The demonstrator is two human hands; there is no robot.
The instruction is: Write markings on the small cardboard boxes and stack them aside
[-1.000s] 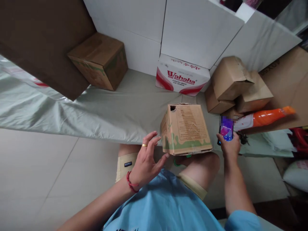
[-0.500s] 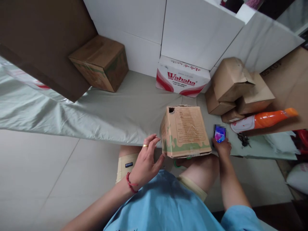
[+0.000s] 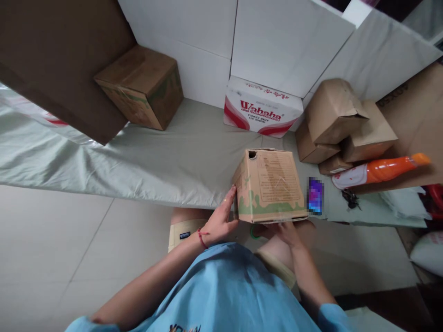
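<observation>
A brown cardboard box with green printing stands at the front edge of the cloth-covered surface, close to my lap. A torn hole shows at its far left top corner. My left hand lies along the box's left side, fingers stretched and flat against it. At the box's near lower edge is my right hand, its fingers mostly hidden by the box. A lit phone, partly pixelated, lies just right of the box with no hand on it.
A white-and-red Wahaha carton stands behind against the wall. Another brown box sits back left beside a big cardboard panel. Stacked small boxes, an orange bottle and keys are on the right.
My right hand has let go of the phone and moved left to the box's near edge. My left hand has flattened against the box's side. The box has shifted slightly right.
</observation>
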